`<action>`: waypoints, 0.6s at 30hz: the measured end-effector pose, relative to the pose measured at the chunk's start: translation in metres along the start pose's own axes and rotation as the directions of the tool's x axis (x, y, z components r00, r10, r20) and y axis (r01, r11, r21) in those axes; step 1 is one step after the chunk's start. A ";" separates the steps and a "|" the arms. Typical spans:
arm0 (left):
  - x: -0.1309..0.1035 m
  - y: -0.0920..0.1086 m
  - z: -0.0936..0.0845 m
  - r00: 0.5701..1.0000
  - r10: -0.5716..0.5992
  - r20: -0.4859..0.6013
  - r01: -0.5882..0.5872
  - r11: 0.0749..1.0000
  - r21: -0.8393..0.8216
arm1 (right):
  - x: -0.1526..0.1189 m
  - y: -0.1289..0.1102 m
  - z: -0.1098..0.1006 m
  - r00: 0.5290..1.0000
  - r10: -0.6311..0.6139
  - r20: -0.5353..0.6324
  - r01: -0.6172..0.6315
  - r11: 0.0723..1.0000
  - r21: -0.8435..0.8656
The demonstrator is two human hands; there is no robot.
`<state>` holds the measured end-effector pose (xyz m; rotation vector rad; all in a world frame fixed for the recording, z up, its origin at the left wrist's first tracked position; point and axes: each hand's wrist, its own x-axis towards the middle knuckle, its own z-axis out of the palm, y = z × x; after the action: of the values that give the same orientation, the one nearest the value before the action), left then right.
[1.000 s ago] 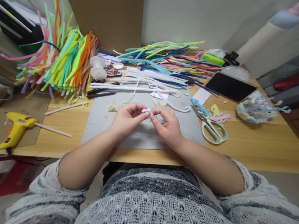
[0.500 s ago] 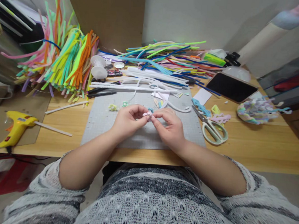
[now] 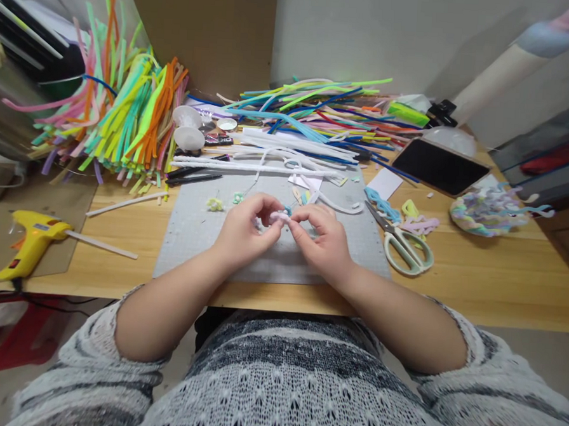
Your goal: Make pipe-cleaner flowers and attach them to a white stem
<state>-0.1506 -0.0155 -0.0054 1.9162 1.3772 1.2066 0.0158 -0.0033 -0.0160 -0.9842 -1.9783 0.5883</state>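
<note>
A small curled piece of pale pink pipe cleaner [image 3: 279, 217] is pinched between both hands above the grey cutting mat [image 3: 272, 263]. My left hand [image 3: 248, 229] grips it between thumb and index finger. At its right end, the thumb and fingertips of my right hand [image 3: 325, 237] press together on it. The fingers partly hide its shape. Just behind the fingertips is a bit of blue pipe cleaner [image 3: 287, 209]. A small yellow flower [image 3: 215, 204] and a green one [image 3: 238, 198] lie on the mat left of my hands.
Scissors [image 3: 409, 248] rest on the mat's right edge, beside pieces of bent pipe cleaner [image 3: 420, 224]. A yellow glue gun [image 3: 32, 238] lies at far left. White pipe cleaners [image 3: 262, 168] cross the back of the mat. A phone [image 3: 440, 166] and a braided ring [image 3: 480, 210] are at right.
The pink piece has turned between my fingers, showing more of its length sideways. Both hands stay in nearly the same place, the left shifting very slightly.
</note>
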 end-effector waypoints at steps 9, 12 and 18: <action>0.002 0.000 0.002 0.985 -0.150 0.088 0.167 0.956 -0.241 | -0.001 0.006 0.004 0.994 0.114 -0.003 -0.112 0.982 0.152; 0.001 -0.004 0.004 0.977 -0.195 0.090 0.214 0.922 -0.321 | -0.003 0.009 0.006 0.984 0.180 0.008 -0.177 0.960 0.218; 0.002 -0.005 0.007 0.969 -0.231 0.088 0.247 0.895 -0.372 | -0.005 0.009 0.009 0.979 0.200 0.034 -0.202 0.942 0.268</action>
<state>-0.1471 -0.0115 -0.0121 1.4488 1.2086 1.2014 0.0142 -0.0020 -0.0293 -1.0179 -1.7550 0.9490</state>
